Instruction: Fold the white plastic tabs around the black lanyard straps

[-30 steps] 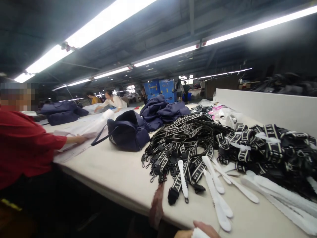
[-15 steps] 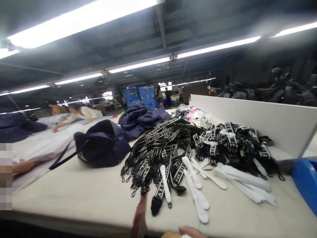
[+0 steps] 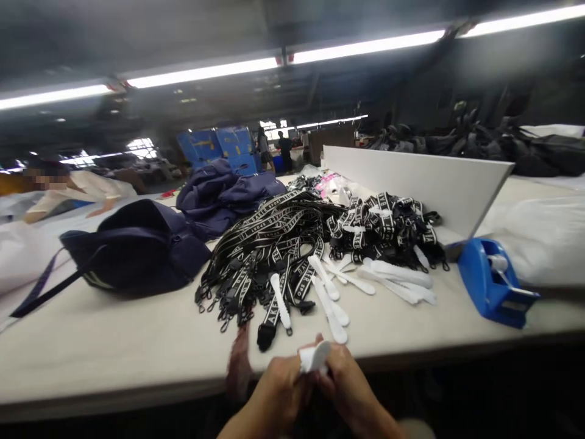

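At the table's front edge, my left hand [image 3: 280,385] and my right hand [image 3: 345,373] are closed together around a white strip [image 3: 315,356]. Its rounded end curls up between them, while my fingers cover the rest. Just beyond lie more loose white strips [image 3: 333,310] with rounded ends and wavy edges. One white strip [image 3: 280,302] rests across a heap of black straps [image 3: 269,235] with white lettering and black hooks. To its right is a second pile of bundled lettered straps [image 3: 388,228], with several white strips on and before it.
Navy bags [image 3: 137,247] sit on the table [image 3: 137,347] at the left. A blue tape dispenser [image 3: 491,283] stands at the right, near a white partition [image 3: 411,183] and white plastic-wrapped goods [image 3: 543,238]. A co-worker [image 3: 86,189] leans over material at the far left.
Both my hands have come into view around a white strip; before, only some fingers showed at the bottom edge. The view has turned right and downward, bringing the whole tape dispenser into sight.
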`<move>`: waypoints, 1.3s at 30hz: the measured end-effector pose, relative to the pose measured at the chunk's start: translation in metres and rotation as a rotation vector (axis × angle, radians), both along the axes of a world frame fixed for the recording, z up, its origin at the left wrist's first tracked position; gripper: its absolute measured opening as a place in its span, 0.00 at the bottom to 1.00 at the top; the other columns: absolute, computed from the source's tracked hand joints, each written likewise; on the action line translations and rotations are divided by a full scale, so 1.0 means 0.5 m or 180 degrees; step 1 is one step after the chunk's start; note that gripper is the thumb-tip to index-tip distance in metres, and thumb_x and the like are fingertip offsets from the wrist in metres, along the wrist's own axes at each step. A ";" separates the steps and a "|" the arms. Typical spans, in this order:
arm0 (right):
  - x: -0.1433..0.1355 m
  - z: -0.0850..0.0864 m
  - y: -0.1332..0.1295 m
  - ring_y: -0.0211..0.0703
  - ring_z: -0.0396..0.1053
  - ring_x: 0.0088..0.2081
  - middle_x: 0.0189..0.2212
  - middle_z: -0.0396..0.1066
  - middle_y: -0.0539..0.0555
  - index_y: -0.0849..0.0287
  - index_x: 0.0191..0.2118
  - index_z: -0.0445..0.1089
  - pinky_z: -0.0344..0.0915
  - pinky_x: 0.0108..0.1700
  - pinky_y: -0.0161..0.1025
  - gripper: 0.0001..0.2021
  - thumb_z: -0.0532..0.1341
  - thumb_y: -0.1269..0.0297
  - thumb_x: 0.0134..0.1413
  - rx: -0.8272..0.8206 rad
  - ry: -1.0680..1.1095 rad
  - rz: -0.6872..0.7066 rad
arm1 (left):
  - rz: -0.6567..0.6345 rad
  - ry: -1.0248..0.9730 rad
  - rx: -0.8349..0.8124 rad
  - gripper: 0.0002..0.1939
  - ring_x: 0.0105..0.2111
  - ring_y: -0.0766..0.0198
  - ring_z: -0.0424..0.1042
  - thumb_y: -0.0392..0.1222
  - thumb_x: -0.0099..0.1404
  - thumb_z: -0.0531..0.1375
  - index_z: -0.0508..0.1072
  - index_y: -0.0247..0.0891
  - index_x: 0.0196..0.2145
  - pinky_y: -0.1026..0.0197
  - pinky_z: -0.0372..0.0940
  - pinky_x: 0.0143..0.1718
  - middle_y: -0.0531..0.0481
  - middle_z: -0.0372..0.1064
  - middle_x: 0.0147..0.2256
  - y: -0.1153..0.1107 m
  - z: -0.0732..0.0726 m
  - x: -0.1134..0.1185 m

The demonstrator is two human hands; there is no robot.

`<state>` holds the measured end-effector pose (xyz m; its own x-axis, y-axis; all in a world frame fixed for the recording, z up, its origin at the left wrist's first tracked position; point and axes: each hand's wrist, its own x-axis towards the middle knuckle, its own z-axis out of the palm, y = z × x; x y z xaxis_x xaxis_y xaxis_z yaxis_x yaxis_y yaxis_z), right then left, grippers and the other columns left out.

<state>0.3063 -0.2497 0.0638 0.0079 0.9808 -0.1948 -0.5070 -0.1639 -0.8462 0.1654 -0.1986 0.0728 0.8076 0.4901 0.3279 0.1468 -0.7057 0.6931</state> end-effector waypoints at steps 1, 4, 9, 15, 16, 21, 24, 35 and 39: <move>0.002 -0.001 0.012 0.29 0.44 0.16 0.13 0.53 0.44 0.61 0.25 0.67 0.39 0.19 0.31 0.28 0.57 0.36 0.56 -0.0105 0.0186 0.0063 | 0.0169 -0.0030 0.0256 0.18 0.18 0.68 0.63 0.41 0.72 0.48 0.69 0.37 0.26 0.65 0.55 0.21 0.51 0.65 0.19 0.003 0.010 -0.003; 0.013 -0.022 0.039 0.28 0.35 0.13 0.08 0.44 0.40 0.60 0.21 0.63 0.35 0.17 0.32 0.24 0.57 0.47 0.61 -0.0464 0.0742 0.0262 | 0.0470 -0.0258 0.0661 0.14 0.20 0.67 0.64 0.37 0.69 0.51 0.69 0.37 0.26 0.65 0.58 0.23 0.52 0.67 0.20 0.016 0.024 -0.013; 0.022 -0.020 0.018 0.27 0.47 0.17 0.17 0.60 0.44 0.63 0.36 0.73 0.44 0.20 0.29 0.17 0.62 0.50 0.60 -0.0171 0.0631 -0.0323 | 0.0683 -0.0344 0.0321 0.11 0.17 0.71 0.62 0.35 0.70 0.52 0.72 0.35 0.31 0.69 0.58 0.22 0.57 0.64 0.18 0.029 0.025 -0.024; 0.013 0.049 -0.024 0.44 0.64 0.48 0.45 0.67 0.56 0.59 0.45 0.72 0.63 0.50 0.39 0.22 0.59 0.43 0.60 0.1301 -0.1470 -0.0411 | 0.0923 -0.0134 0.0367 0.12 0.17 0.69 0.67 0.40 0.72 0.50 0.71 0.36 0.34 0.69 0.61 0.20 0.56 0.67 0.19 0.021 0.026 -0.007; 0.009 0.054 -0.025 0.45 0.64 0.48 0.45 0.66 0.56 0.59 0.46 0.71 0.62 0.52 0.40 0.22 0.60 0.43 0.60 0.1352 -0.1883 -0.0584 | 0.0980 -0.0098 0.0578 0.13 0.18 0.67 0.70 0.41 0.73 0.50 0.71 0.35 0.36 0.68 0.63 0.21 0.54 0.70 0.21 0.020 0.026 -0.001; -0.013 0.057 -0.015 0.43 0.68 0.41 0.39 0.70 0.53 0.59 0.45 0.68 0.63 0.47 0.38 0.20 0.60 0.45 0.60 0.0993 -0.2088 -0.0999 | 0.1215 0.0039 0.2077 0.17 0.22 0.58 0.77 0.38 0.75 0.44 0.70 0.29 0.41 0.63 0.67 0.21 0.43 0.76 0.27 0.007 0.025 0.032; -0.022 0.055 -0.009 0.43 0.70 0.41 0.38 0.72 0.53 0.58 0.47 0.66 0.63 0.47 0.37 0.19 0.57 0.47 0.64 0.0881 -0.1771 -0.0834 | 0.1552 0.0050 0.2614 0.16 0.21 0.57 0.76 0.34 0.74 0.42 0.69 0.27 0.39 0.62 0.67 0.20 0.41 0.75 0.26 -0.006 0.018 0.046; -0.003 0.043 0.003 0.43 0.69 0.35 0.34 0.73 0.56 0.63 0.45 0.74 0.66 0.40 0.38 0.31 0.55 0.36 0.59 0.0576 -0.0779 -0.0509 | 0.1497 0.0128 0.0675 0.17 0.47 0.50 0.78 0.43 0.72 0.47 0.66 0.31 0.52 0.54 0.75 0.40 0.32 0.76 0.46 -0.024 -0.015 0.051; 0.018 0.068 -0.015 0.43 0.69 0.32 0.32 0.74 0.56 0.63 0.41 0.77 0.66 0.38 0.38 0.34 0.57 0.32 0.54 0.0505 -0.0551 -0.0400 | 0.1020 0.0020 -0.0455 0.26 0.41 0.51 0.79 0.56 0.67 0.55 0.66 0.38 0.57 0.57 0.75 0.40 0.40 0.79 0.43 -0.022 -0.042 0.016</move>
